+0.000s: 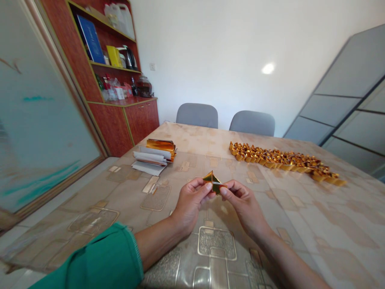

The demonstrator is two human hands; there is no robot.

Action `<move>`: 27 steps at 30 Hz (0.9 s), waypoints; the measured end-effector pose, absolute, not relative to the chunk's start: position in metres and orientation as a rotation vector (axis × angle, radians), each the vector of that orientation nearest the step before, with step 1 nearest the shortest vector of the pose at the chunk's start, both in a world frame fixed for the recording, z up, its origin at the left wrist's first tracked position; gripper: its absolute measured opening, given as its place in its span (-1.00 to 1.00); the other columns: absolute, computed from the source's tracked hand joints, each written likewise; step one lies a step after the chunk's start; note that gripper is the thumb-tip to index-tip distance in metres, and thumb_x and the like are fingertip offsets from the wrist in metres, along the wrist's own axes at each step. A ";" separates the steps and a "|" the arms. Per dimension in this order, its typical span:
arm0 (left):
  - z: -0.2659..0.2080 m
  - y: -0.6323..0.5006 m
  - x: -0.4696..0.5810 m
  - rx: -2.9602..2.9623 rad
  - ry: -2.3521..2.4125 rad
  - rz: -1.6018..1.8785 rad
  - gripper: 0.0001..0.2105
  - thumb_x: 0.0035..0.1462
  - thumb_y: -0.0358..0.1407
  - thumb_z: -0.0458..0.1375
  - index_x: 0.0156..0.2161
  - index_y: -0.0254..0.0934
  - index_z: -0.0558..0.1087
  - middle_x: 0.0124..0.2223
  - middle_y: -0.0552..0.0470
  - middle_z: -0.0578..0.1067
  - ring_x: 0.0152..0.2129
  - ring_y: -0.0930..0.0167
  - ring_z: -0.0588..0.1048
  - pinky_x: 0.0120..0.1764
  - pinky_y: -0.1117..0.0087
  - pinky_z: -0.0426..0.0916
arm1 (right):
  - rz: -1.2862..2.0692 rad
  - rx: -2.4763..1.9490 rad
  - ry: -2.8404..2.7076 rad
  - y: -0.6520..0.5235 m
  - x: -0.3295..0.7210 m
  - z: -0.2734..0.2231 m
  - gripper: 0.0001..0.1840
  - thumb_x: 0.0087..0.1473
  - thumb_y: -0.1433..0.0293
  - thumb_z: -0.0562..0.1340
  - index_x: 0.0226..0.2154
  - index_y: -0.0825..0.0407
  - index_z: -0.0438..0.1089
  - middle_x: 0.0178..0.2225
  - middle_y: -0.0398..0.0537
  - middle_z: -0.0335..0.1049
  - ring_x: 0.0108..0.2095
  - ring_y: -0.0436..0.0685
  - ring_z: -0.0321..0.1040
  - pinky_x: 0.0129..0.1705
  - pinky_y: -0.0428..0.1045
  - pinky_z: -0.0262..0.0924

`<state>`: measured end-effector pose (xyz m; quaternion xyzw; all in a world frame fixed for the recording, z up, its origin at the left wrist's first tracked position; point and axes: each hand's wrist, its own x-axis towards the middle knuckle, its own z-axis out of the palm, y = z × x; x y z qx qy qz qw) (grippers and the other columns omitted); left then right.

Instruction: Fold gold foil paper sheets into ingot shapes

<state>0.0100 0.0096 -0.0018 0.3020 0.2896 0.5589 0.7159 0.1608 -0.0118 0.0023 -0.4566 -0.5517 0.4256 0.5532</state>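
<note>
Between both hands, above the middle of the table, is a small piece of folded gold foil paper (215, 187) with a pointed top and a pale edge across it. My left hand (195, 194) pinches its left side between thumb and fingers. On its right side, my right hand (239, 195) is closed in a similar pinch. Ahead to the left lies a stack of gold foil sheets (161, 145), with white-backed sheets (150, 159) in front. Rows of folded gold foil pieces (279, 158) stretch across the table's right side.
A patterned plastic cover lies over the table (168, 265). Two grey chairs (197, 114) stand at its far edge. Behind on the left is a red-brown cabinet (141, 120) holding a kettle, a jar and bottles. Grey panels (339, 96) stand at the right.
</note>
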 end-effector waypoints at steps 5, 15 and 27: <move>-0.004 0.012 0.008 0.690 0.616 1.169 -0.71 -0.19 -0.27 0.48 -0.38 -0.35 0.53 -0.39 0.07 0.57 -0.52 0.57 0.49 -0.36 0.55 0.44 | 0.961 -1.101 -1.335 -0.011 0.165 0.002 -0.63 0.01 0.06 0.35 -0.50 0.00 0.37 -0.54 -0.17 0.30 -0.49 0.05 0.19 -0.41 -0.05 0.12; -0.005 0.012 0.009 0.618 0.614 1.136 -0.69 -0.29 -0.35 0.52 -0.44 -0.36 0.51 -0.43 0.10 0.56 -0.54 0.58 0.52 -0.37 0.59 0.46 | 0.948 -1.079 -1.427 -0.016 0.160 0.007 -0.63 0.10 0.04 0.27 -0.45 -0.02 0.33 -0.51 -0.18 0.26 -0.45 0.07 0.20 -0.38 -0.03 0.13; -0.004 0.010 0.008 0.612 0.575 1.114 -0.73 -0.17 -0.30 0.48 -0.40 -0.37 0.51 -0.35 0.04 0.59 -0.46 0.53 0.54 -0.32 0.53 0.48 | 1.014 -1.038 -1.371 -0.011 0.161 0.006 -0.66 0.03 0.07 0.35 -0.45 -0.01 0.37 -0.51 -0.17 0.30 -0.48 0.04 0.18 -0.41 -0.05 0.10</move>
